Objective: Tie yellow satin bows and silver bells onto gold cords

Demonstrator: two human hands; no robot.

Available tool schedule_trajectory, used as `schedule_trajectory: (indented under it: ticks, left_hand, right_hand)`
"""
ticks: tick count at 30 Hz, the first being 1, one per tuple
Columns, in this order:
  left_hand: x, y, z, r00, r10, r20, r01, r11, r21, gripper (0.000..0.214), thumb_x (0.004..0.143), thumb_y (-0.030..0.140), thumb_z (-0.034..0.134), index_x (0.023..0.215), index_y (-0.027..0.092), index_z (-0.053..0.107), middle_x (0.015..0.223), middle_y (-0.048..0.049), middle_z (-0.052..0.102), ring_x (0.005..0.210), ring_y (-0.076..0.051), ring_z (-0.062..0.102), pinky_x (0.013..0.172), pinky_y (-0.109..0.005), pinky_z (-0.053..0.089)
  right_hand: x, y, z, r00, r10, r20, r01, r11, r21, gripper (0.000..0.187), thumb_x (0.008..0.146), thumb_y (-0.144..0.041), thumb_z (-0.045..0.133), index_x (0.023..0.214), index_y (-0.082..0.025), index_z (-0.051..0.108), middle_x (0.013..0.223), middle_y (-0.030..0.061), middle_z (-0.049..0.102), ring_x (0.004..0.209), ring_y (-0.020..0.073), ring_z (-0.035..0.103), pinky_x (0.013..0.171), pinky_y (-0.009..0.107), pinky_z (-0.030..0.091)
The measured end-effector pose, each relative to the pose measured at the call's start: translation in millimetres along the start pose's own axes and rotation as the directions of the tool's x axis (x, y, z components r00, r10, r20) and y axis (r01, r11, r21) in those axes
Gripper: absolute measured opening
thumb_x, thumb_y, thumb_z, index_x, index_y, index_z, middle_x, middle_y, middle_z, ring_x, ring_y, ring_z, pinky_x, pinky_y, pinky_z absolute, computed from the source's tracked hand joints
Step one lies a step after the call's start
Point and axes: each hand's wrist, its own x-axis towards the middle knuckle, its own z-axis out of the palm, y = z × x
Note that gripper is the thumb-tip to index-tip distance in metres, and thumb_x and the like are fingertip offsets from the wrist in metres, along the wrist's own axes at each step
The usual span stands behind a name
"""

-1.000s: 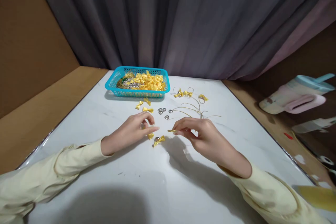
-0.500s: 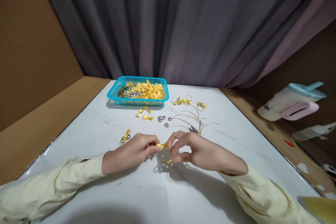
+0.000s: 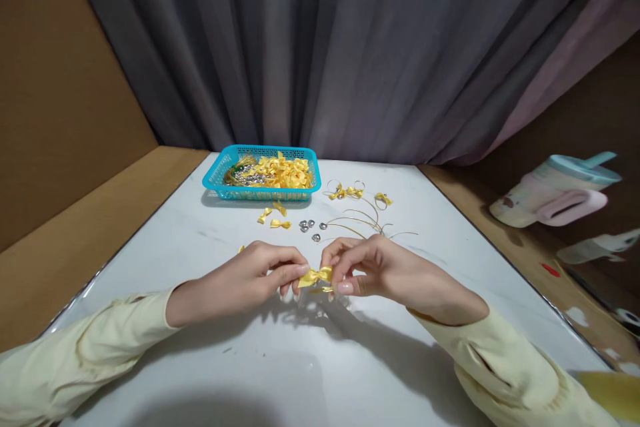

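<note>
A small yellow ribbon bow (image 3: 315,275) is held between both hands just above the white table (image 3: 320,360). My left hand (image 3: 250,275) pinches its left end with thumb and fingertips. My right hand (image 3: 380,270) pinches its right end, fingers curled. A thin gold wire piece (image 3: 323,289) shows just below the bow at the right fingertips. Both arms wear pale yellow sleeves.
A turquoise basket (image 3: 215,177) of yellow bows and metal parts stands at the table's far side. Loose bows (image 3: 273,215), small silver bells (image 3: 309,227) and gold wire hooks with bows (image 3: 363,210) lie before it. A pink and blue jug (image 3: 555,190) lies on the right wooden ledge.
Both hands came together toward me and lifted slightly. The bow, earlier lying on the table near the hands, is now pinched between them. The camera dipped a little.
</note>
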Motion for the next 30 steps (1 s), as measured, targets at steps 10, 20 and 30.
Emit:
schedule_trajectory:
  ticks: [10,20,30]
  left_hand:
    - [-5,-2,12.0,0.958,0.281,-0.055,-0.241,0.894,0.378,0.023,0.093,0.017,0.029,0.084,0.017,0.051,0.073,-0.0004,0.052,0.062,-0.012,0.047,0.059,-0.022,0.035]
    - [-2,0,14.0,0.969,0.194,-0.152,-0.135,0.933,0.333,0.024,0.095,0.027,0.028,0.081,0.019,0.046,0.073,0.002,0.051,0.063,-0.011,0.048,0.06,-0.022,0.036]
    - [11,3,24.1,0.961,0.265,-0.081,-0.214,0.896,0.39,0.03,0.095,0.022,0.021,0.072,0.019,0.04,0.067,0.002,0.047,0.058,-0.011,0.045,0.057,-0.023,0.036]
  right_hand:
    - [2,5,7,0.988,-0.06,-0.141,0.037,0.986,-0.16,0.013,0.077,-0.011,0.057,0.067,-0.016,0.063,0.084,0.0022,0.058,0.076,0.0122,0.055,0.073,0.027,0.044]
    - [-4,2,20,0.938,-0.154,-0.311,0.004,0.901,-0.433,0.018,0.077,-0.005,0.054,0.069,-0.017,0.064,0.087,0.0031,0.061,0.079,0.0147,0.055,0.07,0.027,0.041]
    - [-6,4,25,0.91,-0.251,-0.329,0.046,0.851,-0.523,0.024,0.069,0.004,0.047,0.064,-0.017,0.059,0.076,0.003,0.061,0.066,0.0144,0.054,0.062,0.027,0.041]
